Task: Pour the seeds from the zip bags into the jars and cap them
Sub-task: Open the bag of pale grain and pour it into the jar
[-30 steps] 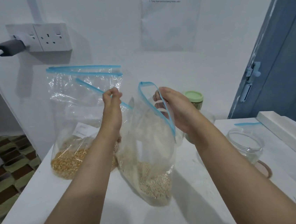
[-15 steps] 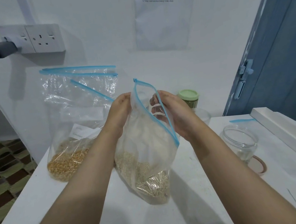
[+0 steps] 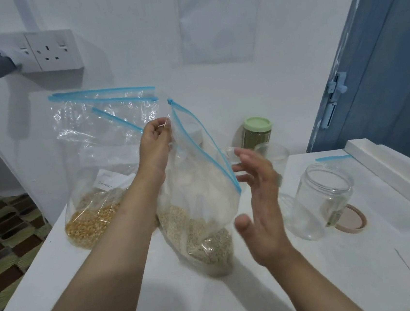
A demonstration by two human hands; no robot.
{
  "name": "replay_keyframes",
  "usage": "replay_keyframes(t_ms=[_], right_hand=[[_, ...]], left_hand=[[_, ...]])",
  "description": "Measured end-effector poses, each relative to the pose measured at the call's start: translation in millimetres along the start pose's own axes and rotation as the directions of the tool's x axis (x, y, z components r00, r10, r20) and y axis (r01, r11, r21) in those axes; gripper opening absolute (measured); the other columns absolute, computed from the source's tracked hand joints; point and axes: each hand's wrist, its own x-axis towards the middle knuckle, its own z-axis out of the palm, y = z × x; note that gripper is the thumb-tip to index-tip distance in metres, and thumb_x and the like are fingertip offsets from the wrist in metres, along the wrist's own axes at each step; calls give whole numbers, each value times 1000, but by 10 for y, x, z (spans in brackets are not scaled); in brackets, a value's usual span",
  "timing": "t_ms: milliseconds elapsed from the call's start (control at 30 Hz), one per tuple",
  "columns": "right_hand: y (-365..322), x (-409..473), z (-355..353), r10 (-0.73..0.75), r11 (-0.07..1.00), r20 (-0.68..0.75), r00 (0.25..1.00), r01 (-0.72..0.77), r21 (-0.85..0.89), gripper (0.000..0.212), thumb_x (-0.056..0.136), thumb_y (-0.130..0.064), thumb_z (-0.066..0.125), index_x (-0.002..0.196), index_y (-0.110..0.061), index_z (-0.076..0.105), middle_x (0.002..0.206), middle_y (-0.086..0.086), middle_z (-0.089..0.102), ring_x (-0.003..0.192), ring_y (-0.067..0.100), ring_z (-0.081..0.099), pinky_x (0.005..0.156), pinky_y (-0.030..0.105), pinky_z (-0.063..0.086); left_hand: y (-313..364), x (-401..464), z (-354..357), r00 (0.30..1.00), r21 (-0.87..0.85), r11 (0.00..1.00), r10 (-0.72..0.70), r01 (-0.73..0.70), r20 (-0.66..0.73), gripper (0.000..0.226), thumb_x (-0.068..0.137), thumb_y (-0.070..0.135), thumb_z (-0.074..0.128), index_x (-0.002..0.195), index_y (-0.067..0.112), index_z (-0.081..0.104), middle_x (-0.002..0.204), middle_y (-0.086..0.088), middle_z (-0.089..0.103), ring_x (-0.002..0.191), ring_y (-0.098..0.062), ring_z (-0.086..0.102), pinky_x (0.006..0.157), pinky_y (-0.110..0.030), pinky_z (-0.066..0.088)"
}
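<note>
Standing by the desk (image 3: pixel 363 278), I see the job is partly done at best. Toward the upper right of centre, against the wall, one jar with a green lid (image 3: pixel 257 132) is already filled with dark greenish seeds and capped. Everything else looks unfinished.

The left hand (image 3: pixel 155 141) pinches the top corner of a zip bag of pale seeds (image 3: pixel 199 206), holding it up in the middle of the frame with its bottom at or just above the desk. Its blue zip edge runs down to the right; it looks parted, though I cannot be sure. The seeds all sit in the bottom of the bag, so no pouring from it has begun. The right hand (image 3: pixel 260 200) is just beside the bag, fingers spread and gripping nothing.

At the right of the frame an empty clear jar (image 3: pixel 322 200) stands open, with its round lid (image 3: pixel 352 219) lying flat on the desk behind it. Another clear container (image 3: pixel 273 155) shows above the right hand; I cannot tell if it holds anything.

At the left, a bag of yellow kernels (image 3: pixel 95 207) leans on the wall, still full, with more zip bags behind it. So, in my judgement, at least two bags remain to be poured and their jars capped.
</note>
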Motion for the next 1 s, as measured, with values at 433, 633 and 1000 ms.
replay_keyframes(t_ms=[433, 633, 1000], right_hand=[[-23, -26, 49, 66, 995, -359, 931, -88, -43, 11, 99, -23, 55, 90, -25, 49, 88, -9, 48, 81, 19, 49, 75, 35, 41], [-54, 438, -153, 174, 984, -454, 874, -175, 40, 20, 98, -9, 59, 86, -25, 52, 78, -17, 53, 74, 9, 49, 72, 28, 42], [291, 859, -526, 364, 925, -494, 790, -367, 95, 10, 98, -16, 60, 94, -25, 60, 101, 14, 68, 85, 19, 62, 84, 45, 52]], left_hand=[[98, -15, -108, 991, -37, 996, 71, -75, -118, 6, 96, 22, 65, 94, 26, 61, 89, 6, 61, 75, -4, 56, 73, -21, 48], [326, -75, -205, 955, -69, 978, 175, -197, -240, 12, 96, 17, 65, 89, 26, 59, 79, 8, 58, 67, -2, 52, 69, -18, 45], [660, -325, -82, 921, -147, 919, 336, -366, -196, 15, 96, 7, 62, 87, 19, 64, 74, 8, 65, 62, -8, 52, 67, -23, 47]])
